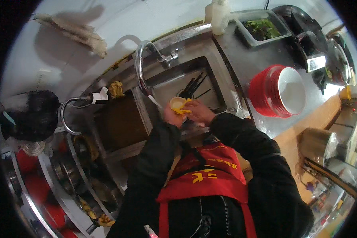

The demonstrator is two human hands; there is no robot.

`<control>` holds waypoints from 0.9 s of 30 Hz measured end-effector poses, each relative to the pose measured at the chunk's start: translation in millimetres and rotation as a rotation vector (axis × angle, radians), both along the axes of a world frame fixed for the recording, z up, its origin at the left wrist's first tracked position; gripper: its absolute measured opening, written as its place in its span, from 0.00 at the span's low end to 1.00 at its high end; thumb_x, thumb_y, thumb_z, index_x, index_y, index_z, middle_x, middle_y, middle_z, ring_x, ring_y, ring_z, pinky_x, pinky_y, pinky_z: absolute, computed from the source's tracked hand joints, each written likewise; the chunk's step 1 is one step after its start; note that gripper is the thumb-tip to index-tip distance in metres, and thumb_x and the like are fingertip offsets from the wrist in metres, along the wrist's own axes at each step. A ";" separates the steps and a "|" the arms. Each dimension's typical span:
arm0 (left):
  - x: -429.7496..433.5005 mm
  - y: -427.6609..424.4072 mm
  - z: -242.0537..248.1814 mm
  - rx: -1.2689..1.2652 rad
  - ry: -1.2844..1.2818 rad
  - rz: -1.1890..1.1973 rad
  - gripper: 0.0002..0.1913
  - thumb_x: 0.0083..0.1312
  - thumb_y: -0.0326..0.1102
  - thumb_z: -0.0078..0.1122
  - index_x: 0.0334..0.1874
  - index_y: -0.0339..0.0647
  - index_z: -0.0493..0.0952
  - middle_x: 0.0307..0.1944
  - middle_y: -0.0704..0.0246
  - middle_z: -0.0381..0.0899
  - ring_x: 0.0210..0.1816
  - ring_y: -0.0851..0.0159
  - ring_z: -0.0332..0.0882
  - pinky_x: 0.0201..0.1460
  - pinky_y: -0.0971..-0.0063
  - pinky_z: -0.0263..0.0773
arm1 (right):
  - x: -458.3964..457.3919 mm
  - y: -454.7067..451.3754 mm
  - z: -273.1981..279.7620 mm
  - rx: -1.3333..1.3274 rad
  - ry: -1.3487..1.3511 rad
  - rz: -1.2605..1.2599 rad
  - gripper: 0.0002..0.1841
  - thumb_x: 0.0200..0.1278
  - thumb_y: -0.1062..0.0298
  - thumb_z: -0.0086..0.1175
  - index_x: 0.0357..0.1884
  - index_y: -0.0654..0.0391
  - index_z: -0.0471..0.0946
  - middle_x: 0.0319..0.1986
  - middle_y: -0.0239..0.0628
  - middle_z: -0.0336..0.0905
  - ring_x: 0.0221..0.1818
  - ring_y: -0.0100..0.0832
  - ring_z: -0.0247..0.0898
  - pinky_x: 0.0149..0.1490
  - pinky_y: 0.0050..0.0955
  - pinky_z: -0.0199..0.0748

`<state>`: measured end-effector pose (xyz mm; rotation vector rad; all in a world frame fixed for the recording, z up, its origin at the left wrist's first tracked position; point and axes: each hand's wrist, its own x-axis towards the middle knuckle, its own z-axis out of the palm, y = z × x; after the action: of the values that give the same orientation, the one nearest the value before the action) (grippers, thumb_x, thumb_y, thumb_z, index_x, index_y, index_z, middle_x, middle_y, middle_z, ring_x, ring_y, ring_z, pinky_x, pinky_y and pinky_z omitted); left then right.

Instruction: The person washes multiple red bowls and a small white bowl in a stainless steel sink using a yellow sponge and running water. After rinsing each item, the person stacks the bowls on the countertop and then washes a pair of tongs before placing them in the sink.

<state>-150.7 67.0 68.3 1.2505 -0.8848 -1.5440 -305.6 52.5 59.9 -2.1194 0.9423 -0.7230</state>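
Observation:
Over the near edge of a steel sink (178, 80), my left hand (173, 117) grips a small round cup or bowl (177, 103). My right hand (200, 112) holds a yellow cloth (184, 110) against the cup's rim. Just left of my hands is the spout of a curved chrome faucet (139, 64), with a pale stream or end piece below it. Several dark, long-handled utensils (193, 86) lie in the sink basin beyond my hands. Their exact kind is unclear.
Red bowls (266, 90) are stacked on the steel counter (238, 59) at right, near a plastic tub of greens (247, 32) and a pump bottle (220, 17). A second basin (119, 122) and a white-handled tap (99, 96) are at left, above racks of dishes (44, 178).

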 end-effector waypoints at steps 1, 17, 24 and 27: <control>-2.7 2.5 4.3 -0.114 -0.268 -0.079 0.28 0.76 0.58 0.38 0.64 0.44 0.71 0.60 0.63 0.75 0.62 0.57 0.73 0.68 0.57 0.68 | -1.1 0.2 -0.8 -0.077 -0.034 -0.028 0.19 0.64 0.60 0.58 0.55 0.53 0.80 0.55 0.45 0.77 0.62 0.47 0.66 0.65 0.44 0.62; -1.5 -22.8 12.5 0.446 0.368 0.254 0.21 0.77 0.45 0.45 0.65 0.41 0.68 0.60 0.61 0.75 0.57 0.57 0.78 0.56 0.63 0.78 | -12.9 -1.1 7.2 0.091 -0.297 -0.114 0.23 0.65 0.70 0.51 0.63 0.55 0.72 0.59 0.47 0.72 0.65 0.50 0.65 0.70 0.46 0.61; -23.7 -18.2 15.7 0.426 -0.014 0.199 0.26 0.71 0.47 0.61 0.64 0.39 0.68 0.53 0.62 0.78 0.51 0.57 0.81 0.48 0.65 0.80 | 1.9 -24.3 30.9 0.862 -0.893 -0.231 0.22 0.66 0.72 0.51 0.63 0.58 0.71 0.58 0.37 0.73 0.57 0.33 0.74 0.60 0.33 0.75; -29.1 -21.3 4.2 0.381 -0.126 0.234 0.27 0.70 0.49 0.62 0.63 0.39 0.70 0.50 0.62 0.79 0.50 0.58 0.82 0.45 0.67 0.81 | 8.4 -30.6 35.0 1.038 -0.915 -0.318 0.21 0.64 0.69 0.54 0.60 0.58 0.72 0.53 0.36 0.77 0.55 0.32 0.74 0.57 0.34 0.76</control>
<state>-179.9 45.7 72.5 1.6753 -0.5086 -1.4982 -297.2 21.9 94.9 -0.6161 0.8292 -0.9398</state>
